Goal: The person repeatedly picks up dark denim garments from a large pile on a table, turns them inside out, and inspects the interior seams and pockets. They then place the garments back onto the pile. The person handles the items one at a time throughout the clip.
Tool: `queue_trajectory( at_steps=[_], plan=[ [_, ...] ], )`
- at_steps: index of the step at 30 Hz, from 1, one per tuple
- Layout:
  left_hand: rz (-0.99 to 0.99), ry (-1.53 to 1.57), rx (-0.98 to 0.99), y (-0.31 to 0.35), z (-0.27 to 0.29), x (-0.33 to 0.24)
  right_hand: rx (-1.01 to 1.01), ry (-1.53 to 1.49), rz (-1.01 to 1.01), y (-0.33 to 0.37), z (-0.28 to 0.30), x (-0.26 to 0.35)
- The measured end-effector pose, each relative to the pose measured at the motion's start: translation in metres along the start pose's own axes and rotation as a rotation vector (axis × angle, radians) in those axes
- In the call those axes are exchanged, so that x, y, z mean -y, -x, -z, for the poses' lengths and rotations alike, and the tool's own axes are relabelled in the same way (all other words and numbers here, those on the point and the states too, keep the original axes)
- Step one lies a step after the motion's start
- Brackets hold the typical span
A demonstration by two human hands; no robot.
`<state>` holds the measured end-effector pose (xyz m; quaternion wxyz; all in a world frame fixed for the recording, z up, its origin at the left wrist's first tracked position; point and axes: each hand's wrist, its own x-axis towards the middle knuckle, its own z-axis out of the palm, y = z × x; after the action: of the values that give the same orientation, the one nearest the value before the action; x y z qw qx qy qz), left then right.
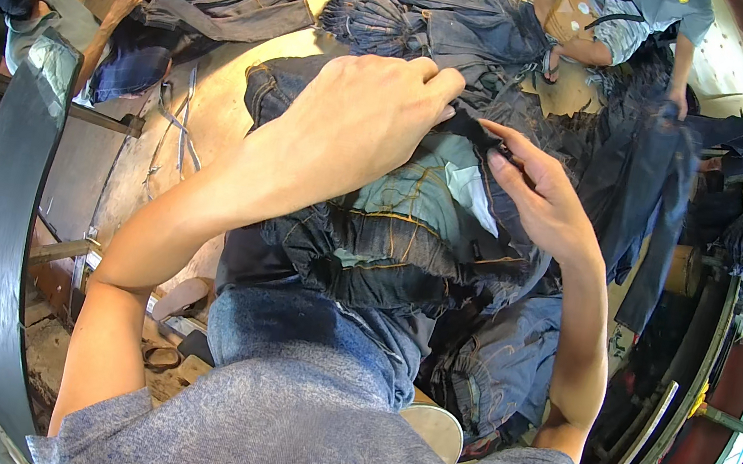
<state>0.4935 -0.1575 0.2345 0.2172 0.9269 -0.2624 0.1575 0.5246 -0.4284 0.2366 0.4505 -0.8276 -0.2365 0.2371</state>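
Note:
A pair of dark denim jeans [408, 247] lies bunched across my lap, partly turned inside out. Orange seams run over its grey-green inner side, and a white label [471, 197] shows near the middle. My left hand [376, 103] reaches over the garment, its fingers closed at the dark upper edge; its fingertips are partly hidden. From the other side my right hand [545, 196] pinches the same dark edge between thumb and fingers, a short way from the left. A narrow strip of black cloth spans the gap between both hands.
Piles of dark jeans [441, 22] lie ahead and to the right. One co-worker [62, 22] handles jeans at far left; another person [633, 21] is at upper right, a hand on denim. Scissors [181, 122] lie left on the floor. A long black board [10, 207] stands at left.

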Motion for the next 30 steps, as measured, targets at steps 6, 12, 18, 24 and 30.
queue_trajectory(
  at_steps=[6,12,18,24,30],
  plan=[
    [-0.011,-0.004,0.025,0.011,0.001,-0.004,0.008,0.085,-0.117,-0.006,-0.015,0.003],
    [-0.119,0.013,-0.329,0.013,0.021,-0.018,-0.620,0.166,0.030,-0.040,0.066,-0.024],
    [-0.053,-0.076,-0.304,0.038,0.051,-0.006,-1.221,0.316,0.075,0.041,0.276,-0.067],
    [0.058,-0.051,-0.096,0.055,0.042,0.015,-1.682,0.909,-0.006,0.230,0.331,-0.045],
    [0.031,-0.027,-0.048,0.053,0.028,0.025,-1.921,0.905,-0.203,0.437,0.273,-0.024]
  ],
)
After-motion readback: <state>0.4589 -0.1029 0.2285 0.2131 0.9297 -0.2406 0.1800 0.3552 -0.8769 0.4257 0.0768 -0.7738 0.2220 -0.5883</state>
